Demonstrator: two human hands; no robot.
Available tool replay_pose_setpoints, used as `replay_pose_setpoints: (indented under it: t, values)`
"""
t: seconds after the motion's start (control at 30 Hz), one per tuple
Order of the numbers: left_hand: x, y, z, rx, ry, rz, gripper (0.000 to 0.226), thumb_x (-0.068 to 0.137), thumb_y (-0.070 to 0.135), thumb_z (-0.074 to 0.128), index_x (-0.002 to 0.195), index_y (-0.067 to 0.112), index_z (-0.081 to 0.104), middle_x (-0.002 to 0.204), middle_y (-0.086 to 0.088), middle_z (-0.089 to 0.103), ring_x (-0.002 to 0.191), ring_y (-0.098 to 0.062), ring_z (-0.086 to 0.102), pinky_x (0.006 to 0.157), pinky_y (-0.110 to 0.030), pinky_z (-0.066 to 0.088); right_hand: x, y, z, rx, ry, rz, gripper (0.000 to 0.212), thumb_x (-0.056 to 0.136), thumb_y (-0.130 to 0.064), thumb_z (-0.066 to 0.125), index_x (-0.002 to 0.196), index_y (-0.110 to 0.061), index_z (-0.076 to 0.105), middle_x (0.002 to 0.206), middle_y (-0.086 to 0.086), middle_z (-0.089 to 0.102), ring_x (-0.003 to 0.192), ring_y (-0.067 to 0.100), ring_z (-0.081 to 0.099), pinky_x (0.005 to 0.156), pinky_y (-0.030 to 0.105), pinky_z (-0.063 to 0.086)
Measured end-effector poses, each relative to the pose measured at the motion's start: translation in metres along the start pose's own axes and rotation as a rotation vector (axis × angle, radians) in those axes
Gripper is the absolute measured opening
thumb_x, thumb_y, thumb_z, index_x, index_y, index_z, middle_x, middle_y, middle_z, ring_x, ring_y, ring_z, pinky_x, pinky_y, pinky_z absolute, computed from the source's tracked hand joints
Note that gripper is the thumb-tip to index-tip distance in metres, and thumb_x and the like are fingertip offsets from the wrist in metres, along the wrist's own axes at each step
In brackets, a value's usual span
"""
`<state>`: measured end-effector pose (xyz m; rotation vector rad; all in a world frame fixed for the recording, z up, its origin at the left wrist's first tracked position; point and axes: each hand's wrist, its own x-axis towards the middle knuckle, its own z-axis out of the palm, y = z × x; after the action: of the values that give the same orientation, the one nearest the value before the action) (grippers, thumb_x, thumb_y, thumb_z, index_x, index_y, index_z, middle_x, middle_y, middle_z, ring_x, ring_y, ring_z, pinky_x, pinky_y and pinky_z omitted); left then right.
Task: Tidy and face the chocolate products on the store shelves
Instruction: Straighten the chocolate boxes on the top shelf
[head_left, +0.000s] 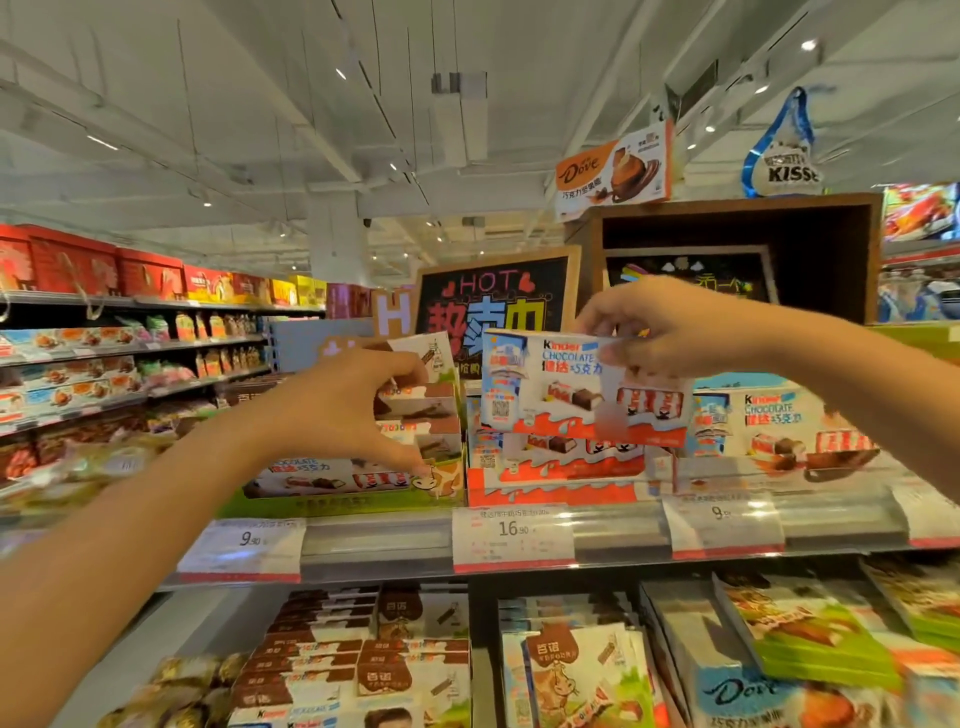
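Note:
My right hand (670, 327) pinches the top edge of a white, blue and red Kinder chocolate box (561, 395) and holds it upright above the top shelf's middle stack of Kinder boxes (550, 462). My left hand (343, 405) grips a stack of small brown-and-white chocolate boxes (426, 410) at the left of the same shelf, thumb below and fingers on top. More Kinder boxes (779, 426) stand to the right.
Price tags (511, 535) line the shelf rail (623, 540). The lower shelf holds brown chocolate boxes (332, 654), pouches (587, 675) and Dove packs (769, 696). A black "HOT" sign (493, 296) and a wooden crate (737, 249) stand behind. An aisle shelf (130, 364) runs along the left.

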<state>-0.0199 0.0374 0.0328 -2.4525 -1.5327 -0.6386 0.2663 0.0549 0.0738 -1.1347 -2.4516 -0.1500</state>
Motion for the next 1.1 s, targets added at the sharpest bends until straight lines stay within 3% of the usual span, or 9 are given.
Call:
replay_pose_setpoints:
  t: [0.07,0.17,0.23,0.33,0.47,0.63,0.77,0.97,1.1]
  values:
    - [0.002,-0.001,-0.001,0.001,-0.011,0.031,0.058,0.063,0.047,0.080,0.110,0.032,0.050,0.102,0.014,0.051,0.091,-0.006,0.053,0.078,-0.027,0.049,0.002,0.001,0.009,-0.002,-0.016,0.001,0.015,0.092,-0.015,0.056,0.102,-0.026,0.056,0.096,-0.013,0.061,0.085,0.002,0.058,0.061,0.009,0.047]
    - [0.007,-0.002,-0.004,0.012,-0.011,0.069,0.049,0.066,0.047,0.078,0.102,0.036,0.048,0.096,0.018,0.052,0.084,-0.001,0.052,0.067,-0.017,0.041,0.006,0.001,0.016,0.010,-0.019,-0.005,0.017,0.092,-0.015,0.055,0.102,-0.029,0.055,0.101,-0.010,0.062,0.093,0.004,0.059,0.074,0.019,0.050]
    - [0.011,-0.003,-0.007,-0.009,-0.016,0.058,0.049,0.063,0.051,0.077,0.101,0.036,0.050,0.093,0.021,0.052,0.081,0.002,0.052,0.064,-0.014,0.035,0.010,0.000,0.020,0.022,0.004,-0.021,0.018,0.093,-0.014,0.054,0.108,-0.024,0.057,0.103,-0.010,0.062,0.090,0.001,0.057,0.069,0.014,0.049]
    - [0.015,-0.005,-0.012,-0.072,-0.048,0.040,0.050,0.062,0.048,0.078,0.103,0.035,0.053,0.095,0.022,0.055,0.085,0.008,0.054,0.064,-0.009,0.041,0.015,0.000,0.025,0.019,0.013,-0.016,0.021,0.093,-0.013,0.054,0.112,-0.021,0.056,0.107,-0.007,0.061,0.092,0.004,0.057,0.064,0.010,0.044]
    - [0.014,-0.005,-0.010,0.047,-0.074,0.031,0.069,0.066,0.044,0.079,0.125,0.024,0.049,0.113,0.015,0.051,0.103,-0.007,0.051,0.084,-0.021,0.043,0.013,0.007,0.034,-0.022,-0.031,0.009,0.020,0.091,-0.014,0.057,0.105,-0.026,0.051,0.107,-0.006,0.060,0.094,0.010,0.056,0.069,0.015,0.046]
    - [0.009,-0.007,-0.004,0.088,-0.041,0.047,0.077,0.065,0.050,0.077,0.131,0.023,0.047,0.107,0.017,0.045,0.098,-0.003,0.045,0.072,-0.009,0.036,0.007,0.008,0.031,-0.042,-0.055,0.022,0.024,0.091,-0.015,0.058,0.111,-0.024,0.052,0.106,-0.008,0.059,0.097,0.011,0.058,0.072,0.021,0.052]
    - [0.005,-0.010,-0.004,0.037,-0.061,0.037,0.089,0.056,0.061,0.072,0.133,0.026,0.046,0.113,0.018,0.047,0.106,-0.003,0.046,0.082,-0.013,0.037,0.010,0.005,0.026,-0.062,-0.085,0.017,0.021,0.091,-0.014,0.058,0.108,-0.026,0.051,0.103,-0.009,0.059,0.094,0.010,0.059,0.069,0.019,0.051]
    - [0.004,-0.010,-0.002,-0.005,-0.013,0.067,0.068,0.065,0.049,0.077,0.124,0.027,0.054,0.109,0.016,0.056,0.095,0.000,0.051,0.074,-0.011,0.039,0.013,0.002,0.018,-0.095,-0.130,-0.006,0.021,0.088,-0.012,0.061,0.104,-0.023,0.055,0.104,-0.002,0.061,0.092,0.013,0.059,0.074,0.026,0.052]
    - [0.005,-0.011,-0.001,-0.006,0.015,0.092,0.061,0.066,0.045,0.078,0.121,0.026,0.057,0.108,0.013,0.058,0.090,0.006,0.050,0.069,-0.006,0.039,0.015,-0.003,0.025,-0.131,-0.149,0.001,0.024,0.088,-0.014,0.062,0.107,-0.027,0.056,0.102,-0.007,0.056,0.089,0.010,0.056,0.070,0.021,0.048]
